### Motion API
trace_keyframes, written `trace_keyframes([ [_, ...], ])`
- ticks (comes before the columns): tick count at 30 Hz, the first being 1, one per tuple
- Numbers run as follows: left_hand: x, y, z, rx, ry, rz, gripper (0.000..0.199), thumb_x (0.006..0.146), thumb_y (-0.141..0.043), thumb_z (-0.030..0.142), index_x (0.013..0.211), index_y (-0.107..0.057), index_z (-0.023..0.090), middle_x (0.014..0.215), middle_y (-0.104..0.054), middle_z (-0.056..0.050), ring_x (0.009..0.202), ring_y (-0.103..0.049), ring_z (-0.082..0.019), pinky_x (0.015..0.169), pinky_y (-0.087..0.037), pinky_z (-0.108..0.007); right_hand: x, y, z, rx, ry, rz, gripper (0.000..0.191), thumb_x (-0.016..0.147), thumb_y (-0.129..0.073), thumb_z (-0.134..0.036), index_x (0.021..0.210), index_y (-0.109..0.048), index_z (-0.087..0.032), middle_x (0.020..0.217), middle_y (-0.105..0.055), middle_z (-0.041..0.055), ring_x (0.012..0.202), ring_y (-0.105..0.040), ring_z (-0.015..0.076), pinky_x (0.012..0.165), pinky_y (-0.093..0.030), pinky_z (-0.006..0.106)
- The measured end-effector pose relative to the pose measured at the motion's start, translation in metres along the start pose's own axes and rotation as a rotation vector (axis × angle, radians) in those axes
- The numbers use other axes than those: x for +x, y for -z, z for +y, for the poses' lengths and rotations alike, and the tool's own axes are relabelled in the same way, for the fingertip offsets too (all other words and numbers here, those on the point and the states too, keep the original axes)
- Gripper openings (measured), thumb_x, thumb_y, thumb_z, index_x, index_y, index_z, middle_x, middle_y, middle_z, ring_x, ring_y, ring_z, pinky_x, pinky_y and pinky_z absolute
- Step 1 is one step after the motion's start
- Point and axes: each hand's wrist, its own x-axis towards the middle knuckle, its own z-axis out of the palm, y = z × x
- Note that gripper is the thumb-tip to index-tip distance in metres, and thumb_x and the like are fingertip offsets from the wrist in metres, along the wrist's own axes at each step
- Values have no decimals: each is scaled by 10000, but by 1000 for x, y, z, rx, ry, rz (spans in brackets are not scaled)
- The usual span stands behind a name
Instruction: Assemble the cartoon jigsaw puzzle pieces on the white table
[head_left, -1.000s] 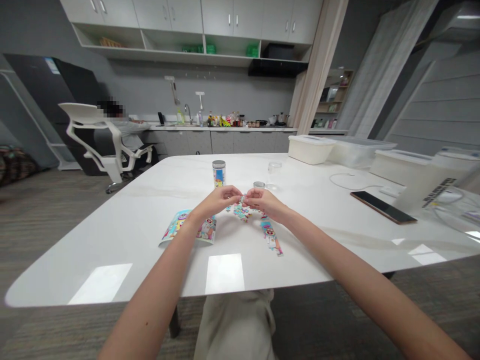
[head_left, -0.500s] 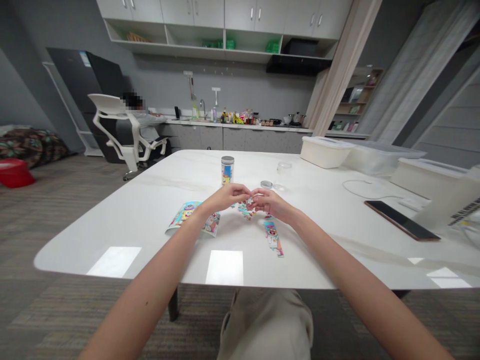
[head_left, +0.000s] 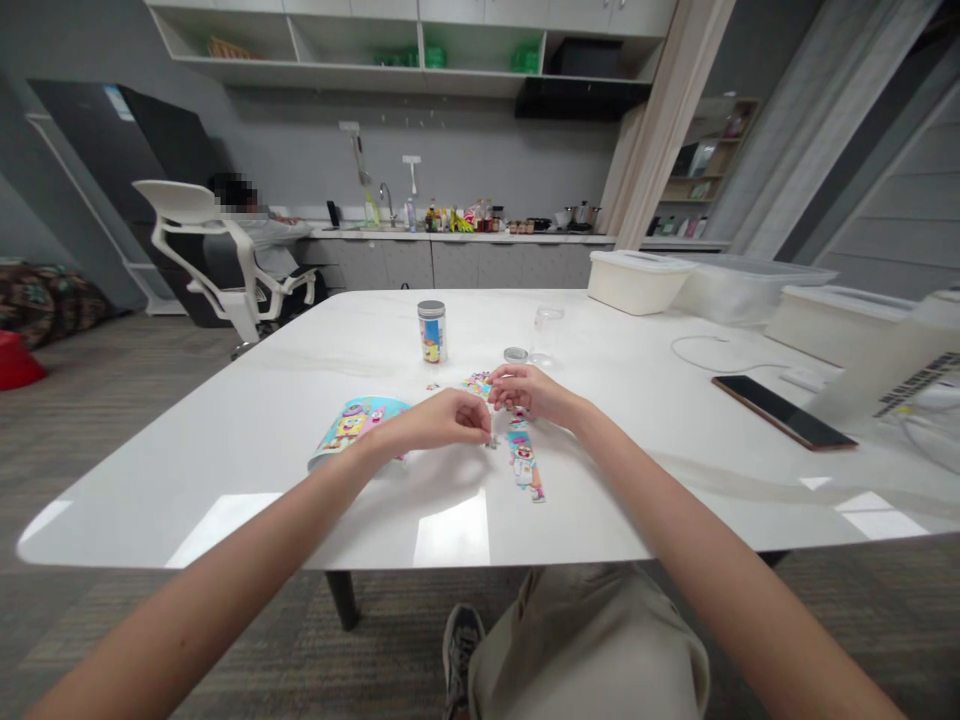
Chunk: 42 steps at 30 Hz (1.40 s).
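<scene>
My left hand point(head_left: 456, 418) is pinched around a small puzzle piece point(head_left: 493, 441), low over the table and just left of the joined puzzle strip point(head_left: 526, 462). That strip lies flat and shows a colourful cartoon print. My right hand point(head_left: 531, 392) hovers above the strip's far end, its fingers curved and slightly apart. Loose puzzle pieces point(head_left: 475, 383) lie in a pile beyond the hands, partly covered by them. A curled cartoon picture sheet point(head_left: 358, 424) rests on the left, partly behind my left forearm.
Behind the pieces stands a cartoon-printed jar with a grey lid point(head_left: 432, 332). A clear jar point(head_left: 548, 336) and a loose lid point(head_left: 516, 355) are right of it. A phone point(head_left: 782, 411), a cable and storage boxes point(head_left: 639, 283) occupy the right side. A person sits far left.
My hands have parted. The left one has come nearer to the table's front edge, beside the strip, with a piece in its fingertips. The whole view has shifted slightly.
</scene>
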Motion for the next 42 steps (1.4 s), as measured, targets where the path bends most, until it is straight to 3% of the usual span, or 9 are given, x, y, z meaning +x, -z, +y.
trace_keyframes([
  [3, -12, -18, 4, 12, 27, -106, 66, 750, -660, 224, 763, -631, 167, 667, -648, 11, 601, -576, -108, 559, -426, -231, -1, 1, -3, -23, -5, -33, 190, 669, -721, -220, 808, -606, -161, 696, -696, 28, 579, -611, 102, 456, -376, 190],
  [6, -19, -32, 10, -10, 9, -85, 63, 773, -640, 226, 788, -609, 173, 683, -649, 12, 622, -580, -110, 567, -438, -230, -2, 0, -5, -33, -12, -71, 155, 707, -698, -213, 826, -615, -157, 694, -685, 21, 578, -608, 95, 439, -352, 183],
  [12, -16, -50, 13, 204, -145, -22, 68, 824, -581, 201, 820, -648, 191, 737, -659, 8, 639, -556, -105, 615, -448, -241, -3, -1, -5, -42, -30, -101, 103, 755, -676, -204, 836, -629, -161, 700, -676, 11, 600, -612, 92, 486, -398, 188],
  [24, -13, -58, 2, 439, -288, 22, 68, 838, -608, 220, 780, -620, 187, 684, -576, 23, 610, -496, -104, 586, -400, -243, -9, 8, -6, -19, -13, -117, 184, 727, -717, -244, 871, -643, -157, 753, -670, 8, 635, -595, 96, 572, -443, 212],
  [29, -18, -58, 0, 523, -384, 17, 90, 904, -546, 235, 901, -622, 186, 848, -607, -23, 731, -545, -126, 662, -441, -260, -10, 10, -4, -31, -25, -124, 207, 720, -726, -264, 883, -650, -162, 766, -670, 9, 651, -594, 100, 575, -439, 214],
  [34, -27, -58, 2, 767, -545, 29, 161, 927, -535, 287, 1025, -622, 194, 969, -617, -60, 822, -576, -160, 726, -466, -295, -8, 13, 0, -67, -44, -133, 230, 716, -724, -286, 894, -652, -161, 758, -661, 11, 653, -587, 108, 555, -425, 220],
  [38, -32, -60, 6, 914, -706, -35, 151, 936, -524, 265, 1039, -620, 211, 1023, -644, -64, 896, -589, -181, 782, -465, -321, -5, 10, -2, -232, 84, -25, 143, 776, -635, -274, 871, -609, -170, 731, -622, -1, 591, -547, 103, 539, -410, 233],
  [40, -34, -61, 7, 962, -748, -61, 145, 937, -523, 268, 1018, -616, 191, 1031, -650, -71, 896, -592, -184, 772, -463, -320, -16, 2, -5, -460, 244, 117, 54, 813, -557, -209, 851, -580, -180, 736, -603, -1, 600, -540, 114, 577, -428, 255],
  [42, -35, -62, 7, 1002, -762, -67, 160, 933, -522, 273, 1020, -612, 174, 994, -653, -75, 870, -594, -188, 751, -461, -319, -41, -8, -6, -799, 394, 219, 99, 803, -519, -125, 846, -587, -182, 814, -615, 24, 693, -560, 138, 680, -457, 290],
])
